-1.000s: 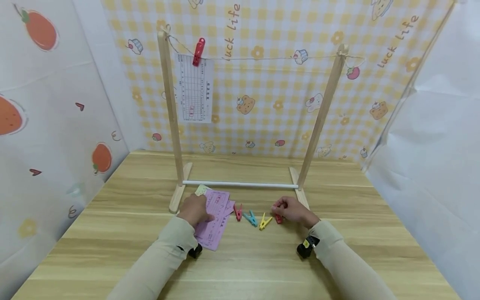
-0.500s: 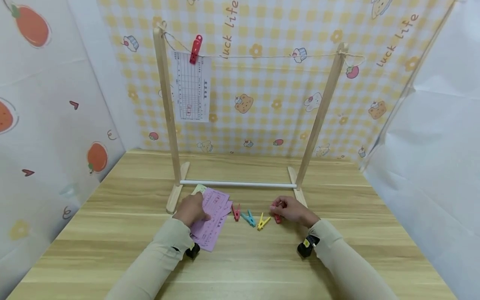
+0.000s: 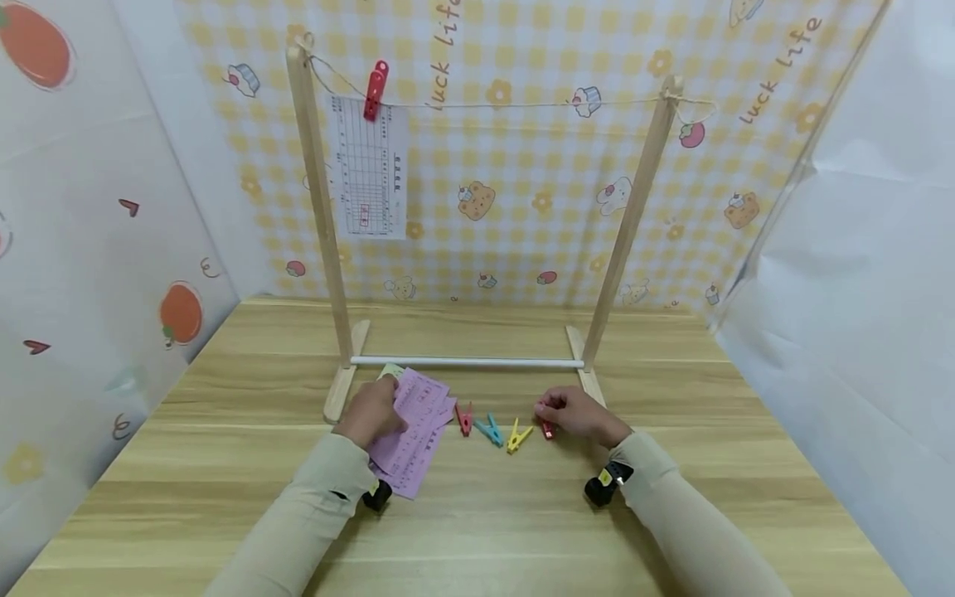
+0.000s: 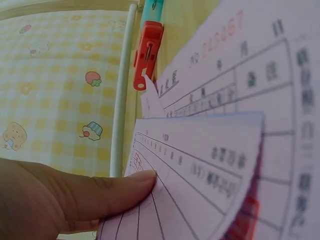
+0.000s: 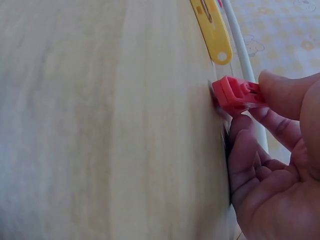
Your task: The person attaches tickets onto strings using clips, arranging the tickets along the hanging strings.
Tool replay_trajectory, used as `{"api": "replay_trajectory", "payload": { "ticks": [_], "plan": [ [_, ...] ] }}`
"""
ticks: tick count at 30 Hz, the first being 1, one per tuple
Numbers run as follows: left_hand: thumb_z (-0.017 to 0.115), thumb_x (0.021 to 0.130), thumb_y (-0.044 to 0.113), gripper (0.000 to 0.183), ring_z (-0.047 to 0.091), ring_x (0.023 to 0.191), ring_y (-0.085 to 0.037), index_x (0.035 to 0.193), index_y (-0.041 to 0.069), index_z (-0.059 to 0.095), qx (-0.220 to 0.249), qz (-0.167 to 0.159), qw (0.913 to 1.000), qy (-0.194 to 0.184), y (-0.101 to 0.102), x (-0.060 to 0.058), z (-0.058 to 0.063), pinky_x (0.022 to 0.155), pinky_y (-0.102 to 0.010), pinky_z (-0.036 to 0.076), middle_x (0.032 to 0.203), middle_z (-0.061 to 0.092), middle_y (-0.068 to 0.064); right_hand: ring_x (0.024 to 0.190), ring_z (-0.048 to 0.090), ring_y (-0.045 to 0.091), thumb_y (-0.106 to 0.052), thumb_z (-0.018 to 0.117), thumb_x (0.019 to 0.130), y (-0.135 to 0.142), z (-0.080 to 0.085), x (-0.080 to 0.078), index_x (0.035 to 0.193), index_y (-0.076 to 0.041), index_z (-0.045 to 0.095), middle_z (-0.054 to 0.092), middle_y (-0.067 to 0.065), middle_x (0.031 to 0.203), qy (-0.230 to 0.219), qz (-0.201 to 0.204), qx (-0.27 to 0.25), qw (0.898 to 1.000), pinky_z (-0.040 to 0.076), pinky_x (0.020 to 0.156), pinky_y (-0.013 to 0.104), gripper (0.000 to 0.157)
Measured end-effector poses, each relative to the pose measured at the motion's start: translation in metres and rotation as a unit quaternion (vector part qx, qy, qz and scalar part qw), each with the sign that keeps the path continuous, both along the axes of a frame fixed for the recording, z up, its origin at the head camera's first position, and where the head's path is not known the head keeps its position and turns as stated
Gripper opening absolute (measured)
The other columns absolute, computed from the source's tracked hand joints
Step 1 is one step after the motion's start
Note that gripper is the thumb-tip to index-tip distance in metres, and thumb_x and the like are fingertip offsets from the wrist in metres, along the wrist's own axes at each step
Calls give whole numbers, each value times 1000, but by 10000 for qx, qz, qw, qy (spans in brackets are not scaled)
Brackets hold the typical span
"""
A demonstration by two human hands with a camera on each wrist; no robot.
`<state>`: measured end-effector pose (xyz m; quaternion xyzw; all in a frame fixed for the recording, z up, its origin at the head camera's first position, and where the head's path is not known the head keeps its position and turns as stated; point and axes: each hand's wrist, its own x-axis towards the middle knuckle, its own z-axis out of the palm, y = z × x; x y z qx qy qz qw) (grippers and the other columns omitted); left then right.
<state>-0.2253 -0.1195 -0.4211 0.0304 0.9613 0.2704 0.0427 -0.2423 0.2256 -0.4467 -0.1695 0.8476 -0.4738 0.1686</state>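
Note:
My left hand (image 3: 369, 409) pinches a pink printed slip (image 4: 195, 155), thumb on its upper face, the fingers beneath hidden. The slip's near part bends up over another pink slip (image 3: 409, 482), and a green corner (image 3: 391, 371) shows behind. Between thumb and fingers my right hand (image 3: 574, 413) grips a red clothespin (image 5: 232, 95), low at the table. Three other clothespins lie in a row between the hands: red (image 3: 464, 419), blue (image 3: 489, 430) and yellow (image 3: 518, 436).
Behind the hands stands a wooden frame (image 3: 321, 207) with a white crossbar (image 3: 466, 362) near the table. Along its top runs a string (image 3: 507, 105), where another red clothespin (image 3: 375, 91) holds a white printed sheet (image 3: 369, 178) at the left.
The head view has shifted a little, so the scene slides left. Both hands keep their holds near the same spots, with only slight finger movement.

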Motion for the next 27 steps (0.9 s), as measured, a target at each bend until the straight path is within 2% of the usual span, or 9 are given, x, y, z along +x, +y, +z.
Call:
{"api": "replay_trajectory", "payload": {
  "ticks": [6,9,15,19,23,27],
  "plan": [
    [81,64,-5,62,60,91,-35,120,-8,53,-17,-88,10000,13,-1,-3,3,79,-47,51,99,62,-22,67,59,17,-14,54,101,0,1,2,89,1,64,65,8,74,-15,-87,-44,10000,47,62,26,21],
    [78,68,-5,53,60,88,-34,115,-7,56,-30,-110,9999,43,-2,-3,4,78,-47,51,95,63,-20,68,60,19,-15,53,101,0,3,1,89,1,63,66,10,75,96,-26,-46,9999,47,62,27,23],
    [73,82,5,27,60,76,-25,105,-4,63,78,-249,9987,435,-5,-3,3,72,-42,51,88,64,-14,70,61,19,-16,52,102,-2,9,-1,89,0,64,68,9,77,274,17,76,9996,46,59,27,24],
    [66,88,8,15,58,70,-22,99,-2,64,245,-320,9970,665,-6,-3,6,67,-39,51,83,63,-12,71,62,20,-16,52,101,-4,13,-1,90,1,64,68,10,78,242,-28,-51,9997,46,58,27,23],
    [64,91,10,16,59,71,-22,101,-2,65,298,-358,9956,811,-5,-4,9,68,-40,51,83,64,-12,72,63,21,-15,54,101,-5,14,-1,92,2,63,68,11,79,75,-31,-256,9996,46,57,28,22],
    [64,92,11,20,61,72,-21,107,0,66,522,-358,9939,901,-5,-5,10,67,-39,51,89,67,-12,73,64,23,-15,54,101,-7,15,0,94,3,62,68,12,80,194,-24,-215,9996,47,56,29,21]
  ]
}}
